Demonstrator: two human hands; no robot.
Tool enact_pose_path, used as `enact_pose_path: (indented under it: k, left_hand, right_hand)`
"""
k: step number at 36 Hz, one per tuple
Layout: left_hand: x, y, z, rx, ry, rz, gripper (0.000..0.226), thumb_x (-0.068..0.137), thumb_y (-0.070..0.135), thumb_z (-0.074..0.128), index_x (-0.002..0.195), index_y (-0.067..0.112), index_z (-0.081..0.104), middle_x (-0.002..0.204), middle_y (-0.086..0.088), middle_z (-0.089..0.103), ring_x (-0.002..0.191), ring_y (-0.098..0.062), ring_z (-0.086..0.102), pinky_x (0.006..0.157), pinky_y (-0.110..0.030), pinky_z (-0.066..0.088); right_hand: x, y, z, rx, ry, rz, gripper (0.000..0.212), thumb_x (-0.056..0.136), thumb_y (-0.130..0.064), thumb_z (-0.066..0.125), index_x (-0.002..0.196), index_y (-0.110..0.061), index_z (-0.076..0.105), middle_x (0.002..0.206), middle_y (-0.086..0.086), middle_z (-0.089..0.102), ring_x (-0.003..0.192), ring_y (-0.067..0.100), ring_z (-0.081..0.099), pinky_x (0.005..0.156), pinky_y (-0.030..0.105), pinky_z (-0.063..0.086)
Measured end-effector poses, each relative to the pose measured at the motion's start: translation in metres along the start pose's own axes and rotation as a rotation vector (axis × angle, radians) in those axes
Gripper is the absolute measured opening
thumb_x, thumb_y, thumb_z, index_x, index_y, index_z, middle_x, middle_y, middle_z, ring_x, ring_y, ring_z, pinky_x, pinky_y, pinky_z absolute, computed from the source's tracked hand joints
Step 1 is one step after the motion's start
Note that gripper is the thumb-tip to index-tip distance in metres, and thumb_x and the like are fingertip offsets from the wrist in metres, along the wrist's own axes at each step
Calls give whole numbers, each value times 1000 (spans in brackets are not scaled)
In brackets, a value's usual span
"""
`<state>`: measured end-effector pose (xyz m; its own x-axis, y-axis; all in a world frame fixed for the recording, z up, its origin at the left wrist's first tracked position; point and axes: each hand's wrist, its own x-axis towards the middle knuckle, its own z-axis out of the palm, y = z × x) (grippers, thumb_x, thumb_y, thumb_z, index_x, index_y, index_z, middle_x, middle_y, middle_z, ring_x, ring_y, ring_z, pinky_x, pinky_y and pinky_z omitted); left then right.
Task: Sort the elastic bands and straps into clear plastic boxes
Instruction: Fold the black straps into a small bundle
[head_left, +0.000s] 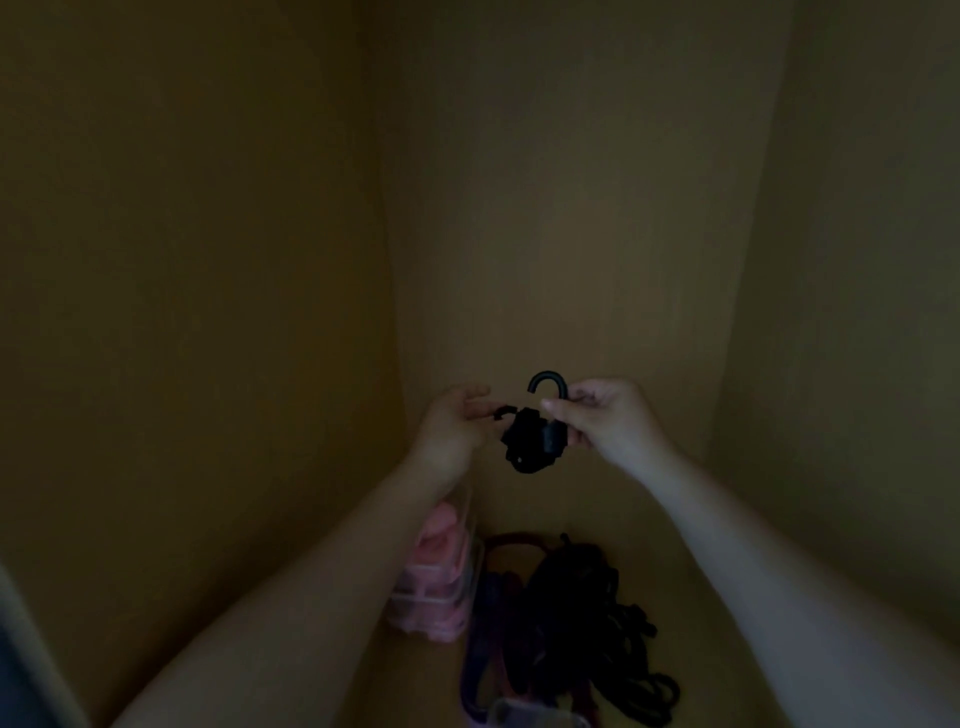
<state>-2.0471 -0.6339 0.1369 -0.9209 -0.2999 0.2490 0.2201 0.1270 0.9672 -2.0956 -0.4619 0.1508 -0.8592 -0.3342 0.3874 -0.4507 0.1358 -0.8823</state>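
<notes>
The black strap bundle (530, 441) is held up in the air at mid-frame, in front of a dim tan wall (571, 208). It is a tight dark wad, and a curved black hook (546, 382) stands up from its 12 o'clock side. At 3 o'clock of the bundle, the right hand (605, 415) pinches the hook's stem, its fingers (555, 407) closed narrowly around it and the other digits curled behind the wad. At 9 o'clock, the left hand (457, 421) holds a small black end that sticks out of the bundle, its fingers (480, 410) nipped together on that piece. Both bare forearms reach in from the lower corners. Well below the bundle, toward 7 o'clock, a clear plastic box (415, 610) sits against the left wall with pink bands (441, 551) inside it. Just beside that box, at its 3 o'clock, lie purple and maroon straps (493, 623). A heap of black straps (587, 613) touches them on the right. All of these rest on a tan surface (691, 597). At 6 o'clock, on the bottom edge, the corner of a second clear box (524, 714) shows, though the dim light hides its contents.
</notes>
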Motion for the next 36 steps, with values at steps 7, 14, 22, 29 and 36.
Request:
enact_pose_path:
  k: [7, 14, 22, 29, 36]
  left_hand:
    - [0, 3, 5, 60, 24, 108, 36, 80, -21, 57, 85, 13, 48, 86, -5, 64, 76, -11, 64, 64, -20, 54]
    - [-9, -5, 3, 335, -20, 351, 46, 79, -18, 61, 82, 23, 42, 84, 4, 59, 69, 10, 59, 66, -15, 52]
    - [-2, 7, -4, 247, 6, 330, 45, 78, -19, 59, 82, 23, 43, 85, 0, 59, 75, -13, 60, 66, -20, 50]
    - [-2, 2, 3, 209, -7, 243, 46, 76, -25, 56, 79, 19, 42, 81, -8, 56, 68, -11, 56, 58, -11, 48]
    - [-9, 2, 6, 297, -35, 378, 45, 75, -21, 62, 73, 20, 44, 78, -5, 63, 69, 0, 61, 62, -10, 48]
  right_hand:
    - [3, 3, 8, -19, -15, 31, 7, 86, -15, 72, 87, -9, 70, 52, 6, 57, 38, 7, 47, 42, 19, 39]
    - [5, 3, 11, -224, -76, 67, 13, 93, -23, 62, 83, -20, 69, 50, 0, 57, 40, 5, 50, 47, 19, 40]
    - [2, -8, 17, -477, -223, 77, 25, 98, -26, 53, 85, -15, 70, 69, 2, 63, 63, 16, 59, 56, 24, 41]
    - [1, -10, 16, -499, -105, 101, 32, 99, -26, 52, 93, -3, 72, 71, 5, 61, 56, 12, 51, 44, 18, 35]
    - [5, -20, 21, -651, -34, 144, 30, 100, -20, 48, 108, -1, 69, 90, 13, 68, 71, 21, 60, 55, 24, 41]
